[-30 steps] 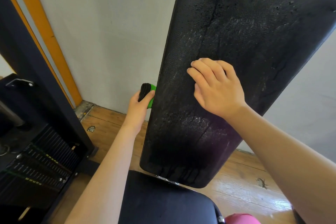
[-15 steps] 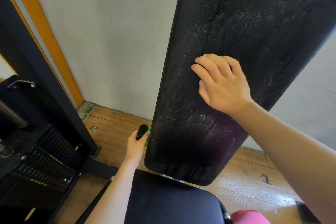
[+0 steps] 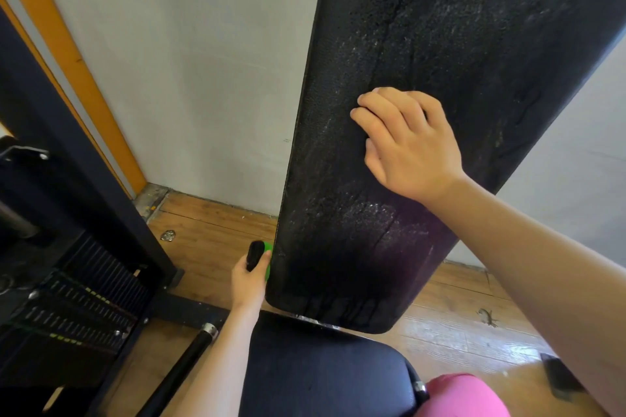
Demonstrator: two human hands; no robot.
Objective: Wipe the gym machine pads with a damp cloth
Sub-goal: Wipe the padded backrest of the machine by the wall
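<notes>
Pads, 2: upright back pad (image 3: 440, 78) w/ wet streaks, seat pad (image 3: 321, 376) below it. 1 cloth (image 3: 255, 254), black & green, gripped in L hand (image 3: 247, 284) at back pad's lower-left edge. R hand (image 3: 410, 145) holds nothing, fingers loosely bent, tips on back pad's face.

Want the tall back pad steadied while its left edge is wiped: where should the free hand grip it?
Probably its right long edge at mid-height, coming from the front right, fingers wrapped behind. The back pad shows a broad, wet, flat front with nothing to curl round, and the left hand with the cloth is at the left edge.
</notes>
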